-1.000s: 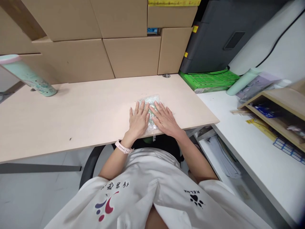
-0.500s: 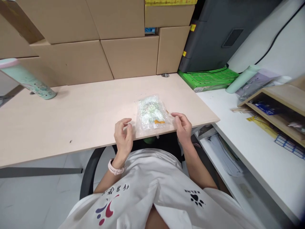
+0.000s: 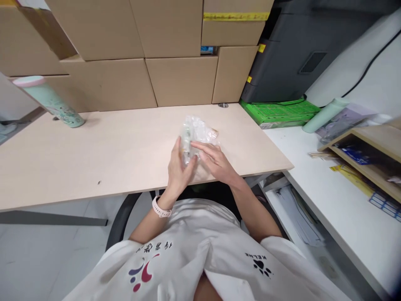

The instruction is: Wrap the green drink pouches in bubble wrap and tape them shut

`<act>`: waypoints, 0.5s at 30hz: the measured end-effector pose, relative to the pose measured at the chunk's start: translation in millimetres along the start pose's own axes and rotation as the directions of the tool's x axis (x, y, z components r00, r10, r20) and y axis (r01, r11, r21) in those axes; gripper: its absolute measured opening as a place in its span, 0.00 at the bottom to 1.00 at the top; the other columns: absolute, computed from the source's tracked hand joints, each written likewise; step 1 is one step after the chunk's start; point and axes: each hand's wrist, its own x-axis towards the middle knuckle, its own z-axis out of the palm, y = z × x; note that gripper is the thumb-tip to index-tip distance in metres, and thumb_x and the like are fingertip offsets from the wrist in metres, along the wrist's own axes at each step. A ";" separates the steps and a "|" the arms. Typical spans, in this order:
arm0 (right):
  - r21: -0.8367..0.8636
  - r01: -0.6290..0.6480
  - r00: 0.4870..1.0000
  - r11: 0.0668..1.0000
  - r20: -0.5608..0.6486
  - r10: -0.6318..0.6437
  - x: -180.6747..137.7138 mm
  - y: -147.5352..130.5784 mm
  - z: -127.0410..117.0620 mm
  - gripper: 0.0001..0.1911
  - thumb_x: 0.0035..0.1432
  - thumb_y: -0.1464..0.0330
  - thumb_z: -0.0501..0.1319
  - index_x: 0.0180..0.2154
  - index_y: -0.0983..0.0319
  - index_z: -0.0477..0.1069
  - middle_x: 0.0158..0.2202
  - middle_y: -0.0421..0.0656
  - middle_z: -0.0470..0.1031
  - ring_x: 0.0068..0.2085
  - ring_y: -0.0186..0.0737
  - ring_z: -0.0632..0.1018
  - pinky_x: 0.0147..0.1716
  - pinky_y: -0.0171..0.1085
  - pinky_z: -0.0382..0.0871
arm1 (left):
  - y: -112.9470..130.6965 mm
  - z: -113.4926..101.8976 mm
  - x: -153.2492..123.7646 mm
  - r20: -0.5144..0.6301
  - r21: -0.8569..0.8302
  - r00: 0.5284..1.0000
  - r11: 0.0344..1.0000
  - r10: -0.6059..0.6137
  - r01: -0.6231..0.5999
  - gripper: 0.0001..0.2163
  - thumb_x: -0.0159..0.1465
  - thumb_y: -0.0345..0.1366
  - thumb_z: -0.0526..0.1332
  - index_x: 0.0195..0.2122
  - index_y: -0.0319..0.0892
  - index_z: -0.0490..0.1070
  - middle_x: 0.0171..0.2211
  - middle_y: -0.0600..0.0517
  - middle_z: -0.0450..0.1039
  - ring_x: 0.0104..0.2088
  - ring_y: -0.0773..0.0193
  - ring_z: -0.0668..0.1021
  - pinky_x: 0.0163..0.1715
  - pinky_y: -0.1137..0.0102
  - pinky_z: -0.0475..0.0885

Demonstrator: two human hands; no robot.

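Observation:
A clear, crinkled plastic bag (image 3: pixel 203 131) with pale green contents is between my hands near the front edge of the desk. Its left part looks raised or folded over, and glare blurs the detail. My left hand (image 3: pixel 179 169), with a pale pink watch band at the wrist, grips the bag's left side, thumb towards me and fingers behind. From the right, my right hand (image 3: pixel 216 161) takes hold of the bag's near part, its index finger stretched across the plastic. My fingers and palms hide the lower part of the bag.
A mint tumbler (image 3: pixel 59 104) leans in view at the left of the desk (image 3: pixel 131 142). Cardboard boxes (image 3: pixel 184 81) line the back. To the right are a dark grey case (image 3: pixel 291 54), a green box (image 3: pixel 278 113), another mint bottle (image 3: pixel 326 115) and a wooden shelf unit (image 3: pixel 372 142).
Both hands have moved inward and forward onto the plastic bag, which lay flat between them before. Its left side is now lifted or folded. The view has shifted slightly.

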 end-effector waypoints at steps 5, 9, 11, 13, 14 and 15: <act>-0.225 0.125 0.989 0.966 0.100 -0.104 22.6 -12.0 28.2 0.22 0.72 0.64 0.43 0.60 0.49 0.67 0.63 0.40 0.70 0.65 0.44 0.67 0.67 0.54 0.54 | -24.3 -17.5 -3.8 -0.094 -0.106 0.983 0.983 -0.158 0.148 0.31 0.70 0.44 0.53 0.71 0.53 0.39 0.69 0.45 0.57 0.65 0.53 0.69 0.59 0.51 0.71; -0.359 0.010 1.000 0.933 0.006 -0.008 10.9 13.7 34.1 0.21 0.71 0.62 0.46 0.58 0.53 0.70 0.64 0.46 0.68 0.65 0.53 0.66 0.65 0.60 0.57 | -31.9 -31.9 -11.9 -0.093 0.155 0.990 0.981 -0.106 0.119 0.32 0.63 0.45 0.63 0.67 0.49 0.55 0.65 0.43 0.63 0.64 0.45 0.69 0.60 0.46 0.68; -0.353 -0.061 0.997 0.933 -0.067 0.040 0.1 32.4 30.2 0.21 0.70 0.62 0.48 0.58 0.54 0.71 0.65 0.47 0.66 0.63 0.56 0.67 0.61 0.60 0.63 | -31.0 -36.6 -14.7 -0.098 0.300 0.995 0.954 0.009 0.021 0.28 0.61 0.45 0.65 0.62 0.46 0.64 0.66 0.42 0.62 0.65 0.40 0.65 0.62 0.42 0.63; -0.306 -0.109 0.988 0.946 -0.141 0.069 -9.8 48.5 25.0 0.21 0.69 0.62 0.49 0.57 0.55 0.71 0.62 0.49 0.68 0.59 0.57 0.71 0.57 0.58 0.68 | -30.3 -37.2 -16.8 -0.046 0.376 0.993 0.923 0.113 -0.088 0.22 0.63 0.44 0.63 0.57 0.45 0.69 0.65 0.42 0.62 0.66 0.38 0.63 0.62 0.41 0.62; -0.276 -0.123 0.983 0.953 -0.168 0.078 -13.7 54.0 22.6 0.21 0.69 0.63 0.49 0.57 0.55 0.72 0.60 0.49 0.70 0.57 0.56 0.72 0.56 0.57 0.70 | -30.3 -36.0 -17.9 -0.003 0.381 0.990 0.916 0.140 -0.129 0.19 0.64 0.44 0.61 0.55 0.46 0.71 0.64 0.42 0.64 0.65 0.38 0.64 0.61 0.41 0.63; -0.251 -0.131 0.978 0.959 -0.191 0.083 -16.9 57.3 20.4 0.21 0.68 0.63 0.50 0.57 0.55 0.72 0.58 0.50 0.72 0.55 0.55 0.73 0.54 0.56 0.72 | -30.2 -33.8 -19.0 0.037 0.371 0.988 0.915 0.152 -0.155 0.17 0.66 0.44 0.60 0.54 0.47 0.71 0.63 0.42 0.66 0.64 0.39 0.66 0.60 0.42 0.64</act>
